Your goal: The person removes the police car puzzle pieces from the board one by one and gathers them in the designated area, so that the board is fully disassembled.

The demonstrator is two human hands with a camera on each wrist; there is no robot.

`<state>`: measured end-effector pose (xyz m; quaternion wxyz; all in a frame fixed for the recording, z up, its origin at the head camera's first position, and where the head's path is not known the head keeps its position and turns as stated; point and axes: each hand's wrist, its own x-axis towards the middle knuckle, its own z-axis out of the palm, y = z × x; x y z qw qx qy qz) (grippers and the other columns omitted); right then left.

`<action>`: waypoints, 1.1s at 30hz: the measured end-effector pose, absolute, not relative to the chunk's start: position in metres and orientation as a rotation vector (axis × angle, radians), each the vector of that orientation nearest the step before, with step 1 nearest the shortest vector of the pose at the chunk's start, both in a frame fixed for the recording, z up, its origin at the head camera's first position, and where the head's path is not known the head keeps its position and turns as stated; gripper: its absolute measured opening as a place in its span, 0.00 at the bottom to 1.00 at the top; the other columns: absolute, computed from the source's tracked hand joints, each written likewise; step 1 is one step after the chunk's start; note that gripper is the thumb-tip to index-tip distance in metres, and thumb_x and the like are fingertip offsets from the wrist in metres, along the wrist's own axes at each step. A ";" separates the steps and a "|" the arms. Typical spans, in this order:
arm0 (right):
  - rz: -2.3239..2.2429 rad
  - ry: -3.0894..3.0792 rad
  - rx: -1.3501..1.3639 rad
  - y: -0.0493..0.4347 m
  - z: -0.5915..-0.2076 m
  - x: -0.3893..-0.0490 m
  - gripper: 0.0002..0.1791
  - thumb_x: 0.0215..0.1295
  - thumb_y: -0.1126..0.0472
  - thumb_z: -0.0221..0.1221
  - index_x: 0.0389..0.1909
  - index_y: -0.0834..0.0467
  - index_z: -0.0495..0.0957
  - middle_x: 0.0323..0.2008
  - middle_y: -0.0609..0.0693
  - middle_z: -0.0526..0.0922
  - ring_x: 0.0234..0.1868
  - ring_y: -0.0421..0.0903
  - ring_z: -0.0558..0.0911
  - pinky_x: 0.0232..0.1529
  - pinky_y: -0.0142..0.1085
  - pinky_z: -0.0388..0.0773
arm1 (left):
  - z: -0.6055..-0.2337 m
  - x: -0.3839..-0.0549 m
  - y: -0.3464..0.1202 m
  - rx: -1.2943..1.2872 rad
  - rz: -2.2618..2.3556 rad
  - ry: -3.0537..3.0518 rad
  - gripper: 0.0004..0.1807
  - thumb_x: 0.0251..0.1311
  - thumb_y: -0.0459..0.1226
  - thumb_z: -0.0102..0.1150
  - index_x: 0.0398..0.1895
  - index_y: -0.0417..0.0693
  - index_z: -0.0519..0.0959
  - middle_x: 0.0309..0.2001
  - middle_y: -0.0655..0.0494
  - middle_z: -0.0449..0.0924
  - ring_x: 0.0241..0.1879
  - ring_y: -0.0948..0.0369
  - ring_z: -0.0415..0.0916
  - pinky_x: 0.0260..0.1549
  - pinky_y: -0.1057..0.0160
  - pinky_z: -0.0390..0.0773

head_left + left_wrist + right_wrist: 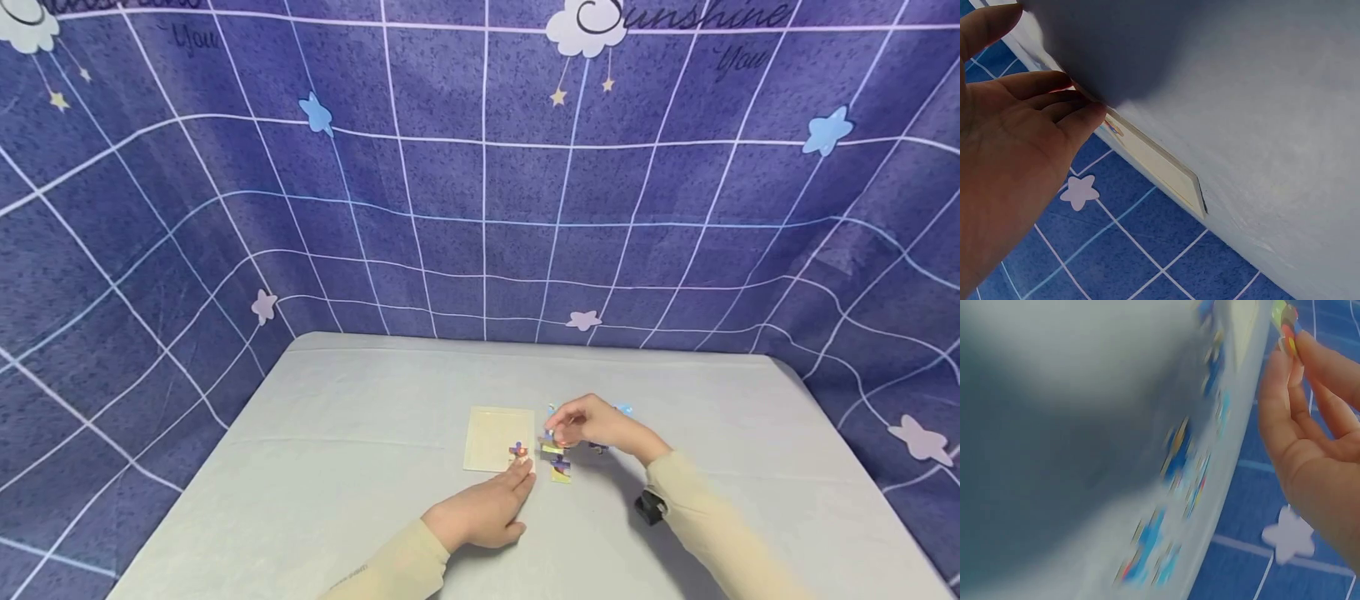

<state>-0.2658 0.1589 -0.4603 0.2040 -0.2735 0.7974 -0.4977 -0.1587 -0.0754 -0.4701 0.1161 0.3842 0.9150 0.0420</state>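
Note:
A pale, square puzzle tray (pixel 487 439) lies flat on the table, with a colourful jigsaw piece (pixel 517 450) in its near right corner. My left hand (pixel 491 506) rests its fairly straight fingertips at that corner; in the left wrist view they touch the edge of the tray (pixel 1160 164), and the thumb stands apart. Just right of the tray, my right hand (pixel 596 423) is raised over loose pieces. Between its thumb and fingers it pinches a multicoloured jigsaw piece (pixel 1289 328), seen in the right wrist view, where the hand (pixel 1316 437) shows from the palm side.
Several loose jigsaw pieces (pixel 1179 450) lie on the table right of the tray, blurred in the right wrist view. One loose piece (pixel 561 469) is nearest the person. A grey cloth (pixel 360 392) covers the table, and a blue gridded curtain (pixel 450 183) hangs behind it.

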 end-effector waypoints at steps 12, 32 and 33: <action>-1.372 2.191 -0.735 0.215 -0.467 -0.244 0.12 0.58 0.74 0.58 0.44 0.74 0.79 0.32 0.63 0.83 0.31 0.42 0.81 0.35 0.35 0.83 | -0.466 -0.156 -0.077 1.120 0.108 2.698 0.35 0.64 0.44 0.56 0.69 0.34 0.62 0.72 0.39 0.54 0.73 0.52 0.51 0.69 0.62 0.57; -1.192 2.489 -0.924 0.213 -0.478 -0.233 0.07 0.52 0.78 0.63 0.33 0.68 0.83 0.26 0.51 0.79 0.27 0.37 0.77 0.30 0.28 0.79 | -0.470 -0.157 -0.075 1.147 0.136 2.673 0.35 0.65 0.44 0.54 0.70 0.33 0.60 0.73 0.39 0.53 0.73 0.51 0.49 0.69 0.62 0.55; -1.196 2.489 -0.927 0.213 -0.478 -0.233 0.08 0.52 0.79 0.62 0.33 0.68 0.83 0.26 0.51 0.79 0.27 0.37 0.78 0.30 0.28 0.79 | -0.470 -0.157 -0.075 1.145 0.142 2.666 0.36 0.65 0.44 0.54 0.70 0.33 0.60 0.73 0.39 0.52 0.73 0.51 0.49 0.70 0.61 0.55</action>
